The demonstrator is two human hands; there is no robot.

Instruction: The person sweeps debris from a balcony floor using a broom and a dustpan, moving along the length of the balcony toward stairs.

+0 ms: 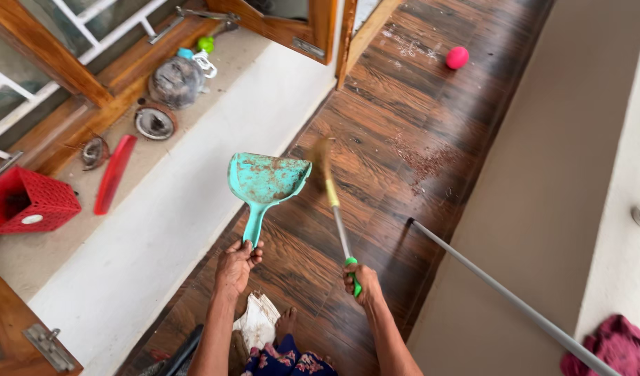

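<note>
My left hand (236,263) grips the handle of a teal dustpan (266,179), dirty inside, held above the dark wooden floor (403,118). My right hand (360,278) holds the green grip of a thin broom (330,182). Its metal shaft rises to a blurred yellowish brush head just right of the dustpan's lip. A patch of reddish dust (421,159) lies on the floor to the right of the broom head. My bare foot (286,322) stands below, beside a crumpled white cloth (257,322).
A pink ball (457,57) lies on the floor far ahead. A grey pole (508,296) leans against the beige wall at right, with a maroon cloth (615,345) beyond. On the left ledge sit a red basket (27,202), a red comb (114,174) and a round lid (155,122).
</note>
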